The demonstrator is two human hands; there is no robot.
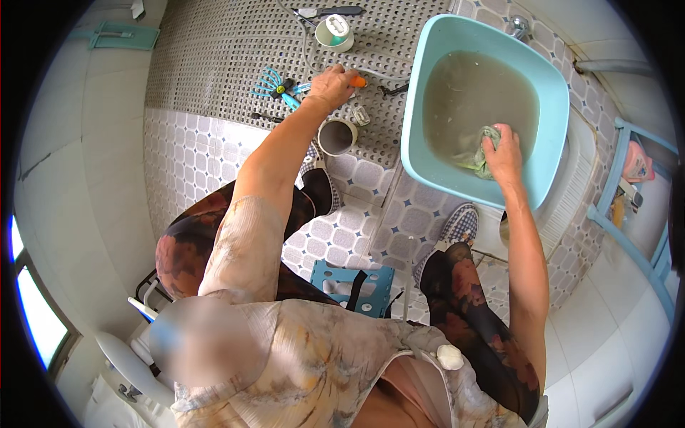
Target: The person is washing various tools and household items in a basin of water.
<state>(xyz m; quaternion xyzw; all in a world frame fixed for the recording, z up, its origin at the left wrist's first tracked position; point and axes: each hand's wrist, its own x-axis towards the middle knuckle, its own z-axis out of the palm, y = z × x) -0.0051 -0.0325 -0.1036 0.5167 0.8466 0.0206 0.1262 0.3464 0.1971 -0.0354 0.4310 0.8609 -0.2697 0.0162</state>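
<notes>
My right hand (504, 151) is closed on a wet grey-green cloth (486, 158) at the near side of a light blue basin (416, 78). Murky grey-brown water (471, 100) fills much of the basin. Out to the left, my left hand (333, 87) is closed over a slim tool with an orange end (358, 82); a blue part shows on its other side, and the fingers hide its middle. Beside that hand lies a blue claw-like hand rake (275, 85). A grey cup (337, 137) stands nearer to me, with a small whitish piece (361, 115) next to it.
A perforated grey mat (214, 57) covers the far floor. On it are a white-and-green cup (334, 33), a knife-like tool (339, 11) and a thin hose (378, 74). A blue folding stool (353, 285) is between my legs. At right stands a blue rack (624, 232).
</notes>
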